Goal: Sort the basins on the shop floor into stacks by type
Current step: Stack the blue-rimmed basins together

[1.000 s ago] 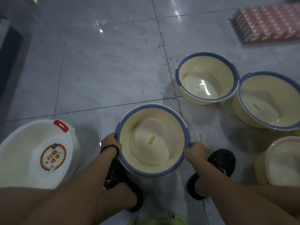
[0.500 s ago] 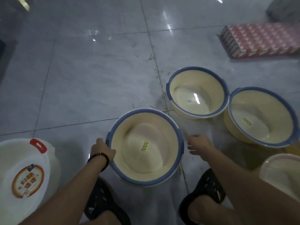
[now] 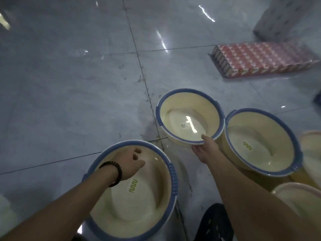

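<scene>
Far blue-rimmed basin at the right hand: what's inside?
Inside the far blue-rimmed basin: only a small label and light glare on its floor. The right hand grips the near rim, hiding some inner wall.

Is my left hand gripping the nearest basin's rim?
No, the left hand hangs loosely curled above the nearest basin; the right hand grips the middle basin.

Both bare forearms reach forward from the bottom edge. The left hand hangs palm-down with its fingers loosely curled, holding nothing; a black bracelet circles its wrist. The right hand stretches further out, thumb over the near rim of a small blue-rimmed basin and fingers beneath, pinching it.
</scene>
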